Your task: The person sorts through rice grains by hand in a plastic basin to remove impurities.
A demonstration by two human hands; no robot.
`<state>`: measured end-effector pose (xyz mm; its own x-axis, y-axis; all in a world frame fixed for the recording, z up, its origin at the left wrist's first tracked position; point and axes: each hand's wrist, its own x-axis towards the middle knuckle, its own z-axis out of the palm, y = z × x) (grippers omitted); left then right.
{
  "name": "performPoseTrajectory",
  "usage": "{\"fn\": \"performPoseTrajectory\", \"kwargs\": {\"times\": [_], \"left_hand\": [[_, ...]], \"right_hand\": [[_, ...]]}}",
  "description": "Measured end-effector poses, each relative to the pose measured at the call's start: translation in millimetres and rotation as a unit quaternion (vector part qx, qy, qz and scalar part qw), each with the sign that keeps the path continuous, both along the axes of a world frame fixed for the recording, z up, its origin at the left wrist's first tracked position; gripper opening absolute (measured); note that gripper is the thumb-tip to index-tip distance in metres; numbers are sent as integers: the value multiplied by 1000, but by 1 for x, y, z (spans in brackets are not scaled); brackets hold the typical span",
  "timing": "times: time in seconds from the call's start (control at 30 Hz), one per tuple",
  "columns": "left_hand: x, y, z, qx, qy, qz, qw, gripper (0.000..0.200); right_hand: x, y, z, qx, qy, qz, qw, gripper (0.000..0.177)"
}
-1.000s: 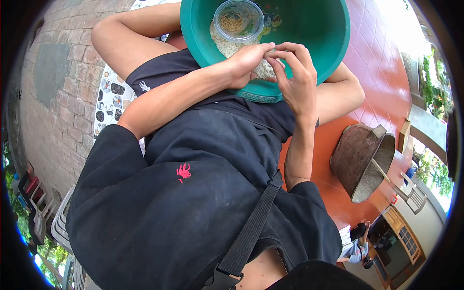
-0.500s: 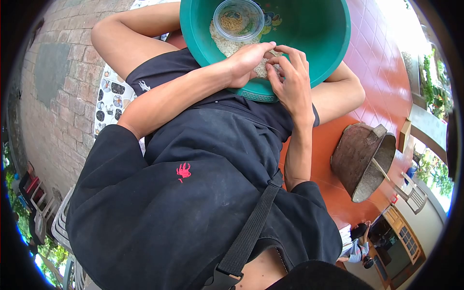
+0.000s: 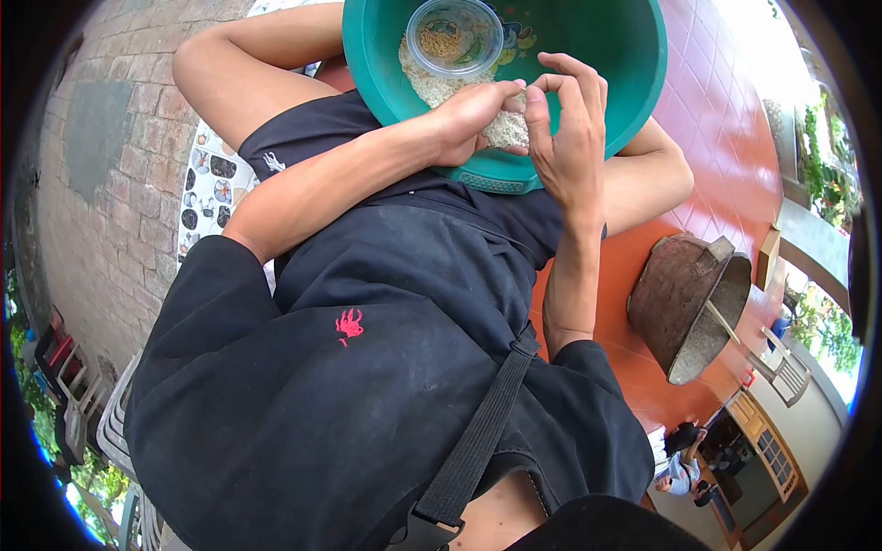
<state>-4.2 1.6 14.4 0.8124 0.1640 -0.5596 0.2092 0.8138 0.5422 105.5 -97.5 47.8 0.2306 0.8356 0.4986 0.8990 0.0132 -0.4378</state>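
Note:
A green plastic basin (image 3: 634,92) rests on my lap, with white rice grains (image 3: 427,87) on its near left side. My left hand (image 3: 473,119) is palm up in the basin, cupped under a small heap of rice (image 3: 507,130). Over that heap is my right hand (image 3: 570,124), its thumb and index fingertips brought together close to the left thumb. Whatever sits between those fingertips is too small to make out. A clear round plastic tub (image 3: 482,46) in the basin contains some brownish, husk-like grains (image 3: 441,39).
To the right, a rusty-brown pot-shaped container (image 3: 675,285) with a stick in it is on the red tiled floor (image 3: 597,303). People (image 3: 682,473) are by a doorway at lower right. Brick paving (image 3: 138,184) lies to the left, chairs (image 3: 78,395) at lower left.
My right hand has drawn up and a little to the right off the heap, its fingers lifted, uncovering more rice. My left hand stays nearly still.

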Motion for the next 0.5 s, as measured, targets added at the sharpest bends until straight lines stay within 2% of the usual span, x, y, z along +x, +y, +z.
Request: {"fn": "performPoseTrajectory", "kwargs": {"times": [0.03, 0.1, 0.17, 0.27, 0.33, 0.4, 0.5], "left_hand": [[1, 0, -4, 0, 0, 0, 1000, 30], [3, 0, -11, -11, -33, 6, 999, 39], [4, -2, -12, -4, -16, 23, 1000, 39], [4, 0, -17, -6, -23, 30, 999, 40], [3, 1, -16, -15, -45, 18, 999, 42], [3, 1, -14, -47, -27, 5, 999, 46], [4, -1, -13, -19, 31, 9, 999, 53]], "right_hand": [[-1, 5, 4, 0, 0, 0, 1000, 11], [-3, 14, 9, 79, -5, 5, 997, 15], [-4, 15, 12, 92, -6, 10, 996, 18], [-5, 1, 8, 35, 19, 4, 999, 15], [-4, -11, 1, -50, 86, -19, 995, 13], [-4, -20, -5, -79, 102, -18, 992, 13], [-5, -28, -7, -114, 143, -10, 983, 13]]}}
